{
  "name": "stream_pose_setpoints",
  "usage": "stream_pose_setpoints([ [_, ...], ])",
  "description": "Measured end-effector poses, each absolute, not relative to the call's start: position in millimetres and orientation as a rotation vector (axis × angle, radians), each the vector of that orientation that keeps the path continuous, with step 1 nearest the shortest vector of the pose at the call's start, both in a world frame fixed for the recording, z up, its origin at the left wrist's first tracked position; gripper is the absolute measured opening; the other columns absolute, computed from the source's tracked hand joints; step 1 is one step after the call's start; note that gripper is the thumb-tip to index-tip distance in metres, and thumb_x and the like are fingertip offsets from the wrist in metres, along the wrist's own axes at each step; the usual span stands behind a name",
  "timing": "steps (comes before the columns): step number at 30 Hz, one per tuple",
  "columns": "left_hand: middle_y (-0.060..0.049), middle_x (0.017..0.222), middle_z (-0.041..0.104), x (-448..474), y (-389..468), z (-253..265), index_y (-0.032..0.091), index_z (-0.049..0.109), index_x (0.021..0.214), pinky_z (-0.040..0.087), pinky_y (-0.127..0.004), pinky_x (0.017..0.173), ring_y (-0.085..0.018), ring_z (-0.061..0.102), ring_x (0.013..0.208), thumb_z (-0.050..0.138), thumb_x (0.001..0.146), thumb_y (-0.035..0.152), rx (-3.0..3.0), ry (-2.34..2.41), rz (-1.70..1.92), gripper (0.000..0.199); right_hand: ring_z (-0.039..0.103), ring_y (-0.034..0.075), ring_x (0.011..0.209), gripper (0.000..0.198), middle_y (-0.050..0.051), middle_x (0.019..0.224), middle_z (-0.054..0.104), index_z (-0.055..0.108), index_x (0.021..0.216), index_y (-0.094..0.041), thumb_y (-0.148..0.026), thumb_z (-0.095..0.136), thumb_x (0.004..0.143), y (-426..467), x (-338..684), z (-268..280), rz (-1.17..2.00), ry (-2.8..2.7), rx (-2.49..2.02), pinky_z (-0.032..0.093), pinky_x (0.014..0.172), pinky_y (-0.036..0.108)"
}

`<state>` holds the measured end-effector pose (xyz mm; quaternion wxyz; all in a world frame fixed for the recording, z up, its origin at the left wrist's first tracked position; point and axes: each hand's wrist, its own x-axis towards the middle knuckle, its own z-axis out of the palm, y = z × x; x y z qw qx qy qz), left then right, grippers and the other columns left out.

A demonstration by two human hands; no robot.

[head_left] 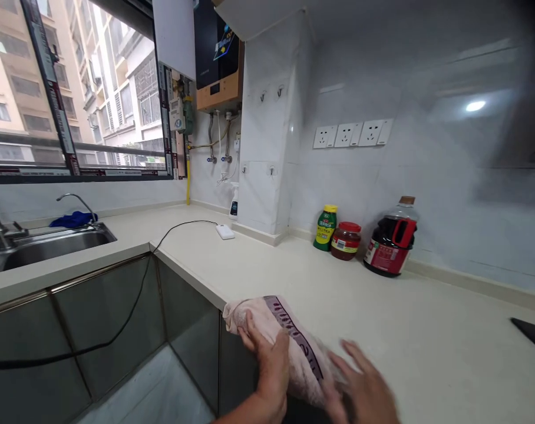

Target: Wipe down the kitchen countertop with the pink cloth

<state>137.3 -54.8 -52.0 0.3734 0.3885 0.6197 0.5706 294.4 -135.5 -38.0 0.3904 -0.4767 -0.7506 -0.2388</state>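
A pink towel (267, 321) with a purple patterned band lies bunched along the front edge of the counter, partly over it. My left hand (270, 359) is closed on the towel's near side, thumb on top and fingers pressed into the cloth. At the towel's right end is my right hand (365, 388), blurred by motion. Its fingers look spread apart, and whether they touch the cloth is hard to make out. Anything under or inside the towel is hidden.
Against the wall stand a green bottle with a yellow cap (324, 228), a red-lidded jar (346, 241) and a large dark sauce jug (389, 241). A black cable (132, 306) runs to a white device (225, 231). The sink (59, 244) is left; a black object (532, 334) lies right.
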Motion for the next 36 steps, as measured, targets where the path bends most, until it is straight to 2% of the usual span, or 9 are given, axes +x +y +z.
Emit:
stream_pose_setpoints([
  [3, -0.008, 0.175, 0.001, 116, -66, -53, 0.030, 0.006, 0.166, 0.034, -0.032, 0.123, -0.019, 0.011, 0.161, 0.042, 0.092, 0.058, 1.055, 1.511, 1.348, 0.087, 0.050, 0.031, 0.138, 0.060, 0.015, 0.152, 0.050, 0.036, 0.156, -0.019, -0.039, 0.052, 0.102, -116, 235, -25, -0.436, -2.150, -1.104, 0.052, 0.105, 0.045],
  [7, -0.006, 0.170, 0.028, 57, -72, -61, 0.031, 0.039, 0.156, 0.045, -0.036, 0.116, -0.023, 0.031, 0.156, 0.025, 0.090, 0.074, 1.145, 1.326, 1.306, 0.080, 0.055, 0.044, 0.129, 0.079, 0.023, 0.145, 0.054, 0.046, 0.150, -0.020, -0.043, 0.079, 0.083, -90, 199, -38, -0.433, -2.215, -1.295, 0.053, 0.099, 0.060],
  [10, -0.013, 0.153, 0.055, 8, -65, -61, 0.026, 0.056, 0.139, 0.052, -0.041, 0.109, -0.029, 0.055, 0.139, 0.038, 0.085, 0.076, 1.121, 1.348, 1.309, 0.076, 0.053, 0.055, 0.126, 0.090, 0.030, 0.145, 0.050, 0.048, 0.150, -0.021, -0.027, 0.089, 0.071, -75, 179, -46, -0.466, -2.249, -1.437, 0.046, 0.097, 0.074],
  [13, -0.012, 0.132, 0.068, -30, -52, -44, 0.024, 0.063, 0.121, 0.051, -0.044, 0.109, -0.030, 0.062, 0.129, 0.051, 0.083, 0.067, 1.205, 1.446, 1.504, 0.059, 0.053, 0.054, 0.127, 0.069, 0.034, 0.143, 0.051, 0.050, 0.148, -0.015, -0.008, 0.072, 0.083, -54, 149, -40, -0.497, -2.216, -1.518, 0.043, 0.098, 0.077],
  [16, -0.010, 0.122, 0.069, -51, -32, -15, 0.022, 0.065, 0.113, 0.051, -0.045, 0.108, -0.029, 0.063, 0.121, 0.052, 0.083, 0.061, 1.411, 1.512, 1.629, 0.050, 0.053, 0.046, 0.131, 0.055, 0.034, 0.143, 0.050, 0.047, 0.147, -0.008, -0.003, 0.053, 0.093, -28, 110, -20, -0.531, -2.262, -1.538, 0.043, 0.102, 0.073],
  [21, -0.009, 0.115, 0.068, -52, 12, 32, 0.024, 0.068, 0.100, 0.052, -0.044, 0.105, -0.028, 0.064, 0.114, 0.052, 0.081, 0.055, 1.799, 1.465, 1.534, 0.040, 0.054, 0.043, 0.130, 0.049, 0.037, 0.139, 0.052, 0.044, 0.143, 0.001, -0.009, 0.047, 0.096, 15, 57, 18, -0.590, -2.477, -1.486, 0.050, 0.098, 0.067],
  [25, -0.009, 0.113, 0.068, -39, 39, 51, 0.024, 0.070, 0.097, 0.054, -0.045, 0.100, -0.030, 0.063, 0.113, 0.054, 0.076, 0.057, 1.947, 1.443, 1.429, 0.042, 0.057, 0.036, 0.124, 0.062, 0.018, 0.141, 0.057, 0.045, 0.144, -0.006, 0.002, 0.012, 0.092, 28, 46, 29, -0.589, -2.461, -1.511, 0.048, 0.094, 0.066],
  [30, -0.008, 0.113, 0.070, -29, 55, 57, 0.023, 0.070, 0.099, 0.056, -0.041, 0.089, -0.027, 0.066, 0.102, 0.050, 0.079, 0.058, 1.989, 1.532, 1.332, 0.046, 0.060, 0.033, 0.123, 0.047, 0.025, 0.137, 0.058, 0.042, 0.150, -0.013, -0.011, 0.037, 0.103, -6, 92, 14, -0.612, -2.432, -1.481, 0.054, 0.097, 0.053],
  [36, -0.008, 0.114, 0.071, -14, 72, 56, 0.024, 0.073, 0.102, 0.054, -0.038, 0.087, -0.025, 0.066, 0.096, 0.045, 0.084, 0.052, 2.335, 1.581, 1.044, 0.044, 0.060, 0.034, 0.118, 0.041, 0.018, 0.131, 0.062, 0.054, 0.143, -0.024, -0.020, 0.048, 0.103, -89, 207, -24, -0.796, -2.129, -1.406, 0.054, 0.092, 0.048],
])
